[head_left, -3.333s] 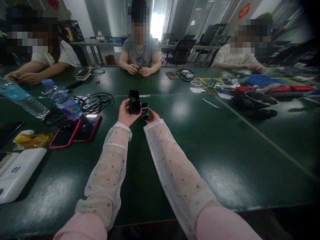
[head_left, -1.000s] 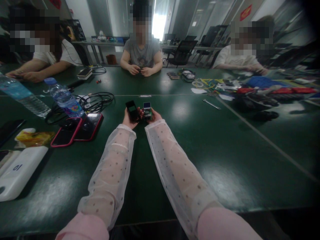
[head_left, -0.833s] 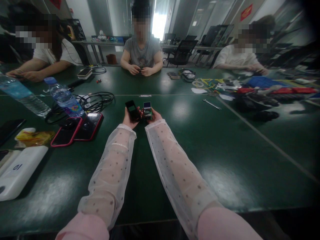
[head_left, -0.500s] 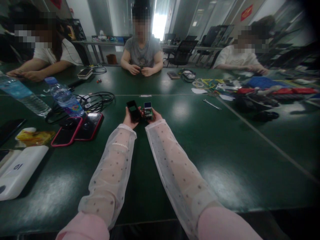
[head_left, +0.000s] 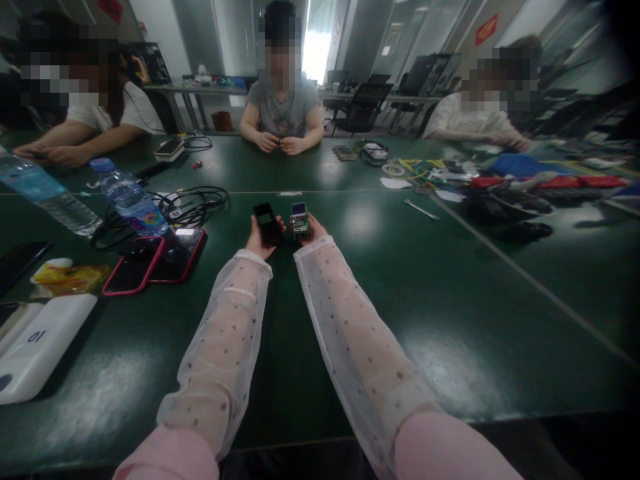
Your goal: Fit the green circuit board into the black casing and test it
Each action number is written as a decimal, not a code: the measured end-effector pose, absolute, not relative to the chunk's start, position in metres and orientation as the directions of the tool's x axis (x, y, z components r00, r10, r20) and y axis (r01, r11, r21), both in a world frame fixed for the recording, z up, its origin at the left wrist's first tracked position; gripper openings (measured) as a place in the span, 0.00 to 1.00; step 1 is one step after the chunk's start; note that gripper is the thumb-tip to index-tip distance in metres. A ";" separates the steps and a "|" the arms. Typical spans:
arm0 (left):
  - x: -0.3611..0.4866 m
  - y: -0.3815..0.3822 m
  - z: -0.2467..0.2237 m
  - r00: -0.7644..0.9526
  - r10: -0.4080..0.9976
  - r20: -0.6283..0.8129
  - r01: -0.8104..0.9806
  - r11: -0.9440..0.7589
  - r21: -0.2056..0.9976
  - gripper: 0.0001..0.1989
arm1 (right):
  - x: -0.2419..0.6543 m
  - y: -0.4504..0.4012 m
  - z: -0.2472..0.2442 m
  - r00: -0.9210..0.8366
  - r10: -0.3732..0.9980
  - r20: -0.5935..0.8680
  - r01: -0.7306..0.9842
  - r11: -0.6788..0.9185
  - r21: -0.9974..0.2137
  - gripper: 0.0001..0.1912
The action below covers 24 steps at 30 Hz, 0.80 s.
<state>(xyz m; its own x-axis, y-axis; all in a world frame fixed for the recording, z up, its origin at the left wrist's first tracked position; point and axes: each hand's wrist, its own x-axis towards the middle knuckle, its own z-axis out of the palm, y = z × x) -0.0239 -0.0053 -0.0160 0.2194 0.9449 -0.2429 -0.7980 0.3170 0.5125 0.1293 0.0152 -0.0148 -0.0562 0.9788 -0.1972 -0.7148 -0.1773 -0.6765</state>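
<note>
Circuit board (head_left: 300,223) apparently within right grip (head_left: 315,230)

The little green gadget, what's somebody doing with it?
A person in see-through dotted sleeves is holding it. Their right hand has the green circuit board, which has a small screen at its top. Their left hand holds a black case with a rectangle in it. Right now the two pieces are side by side but apart, over the green table. A wrench lies off to the right, and nobody is touching it.
</note>
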 end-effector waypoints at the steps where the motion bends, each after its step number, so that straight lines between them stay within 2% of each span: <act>1: -0.024 -0.005 -0.016 0.218 0.946 -0.240 -0.794 0.314 0.520 0.36 | 0.131 0.017 -0.012 -0.032 0.979 -0.203 -0.702 -0.167 -0.693 0.12; 9: -0.022 -0.007 -0.013 0.192 0.940 -0.280 -0.792 0.317 0.521 0.36 | 0.132 0.028 0.014 0.097 0.985 -0.141 -0.620 -0.052 -0.783 0.13; 13: -0.020 -0.005 -0.015 0.182 0.940 -0.289 -0.775 0.318 0.546 0.38 | 0.120 0.018 0.032 0.052 0.998 -0.029 -0.508 0.002 -0.861 0.14; 17: -0.017 -0.004 -0.017 0.194 0.954 -0.228 -0.770 0.292 0.567 0.38 | 0.108 0.003 0.046 -0.062 0.997 0.053 -0.417 0.022 -0.909 0.14; 22: -0.016 -0.002 -0.020 0.227 0.958 -0.176 -0.773 0.287 0.566 0.37 | 0.098 -0.009 0.056 -0.067 0.991 0.117 -0.346 0.087 -0.934 0.13; 24: -0.015 -0.002 -0.019 0.236 0.957 -0.168 -0.778 0.290 0.558 0.36 | 0.097 -0.012 0.057 -0.048 0.982 0.180 -0.289 0.159 -0.944 0.13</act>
<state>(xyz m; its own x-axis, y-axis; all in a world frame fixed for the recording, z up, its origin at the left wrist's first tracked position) -0.0154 -0.0022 -0.0192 0.2358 0.9571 -0.1681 -0.7776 0.2896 0.5580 0.0967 -0.0121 0.0573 -0.0475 0.9824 0.1805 -0.2890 0.1594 -0.9440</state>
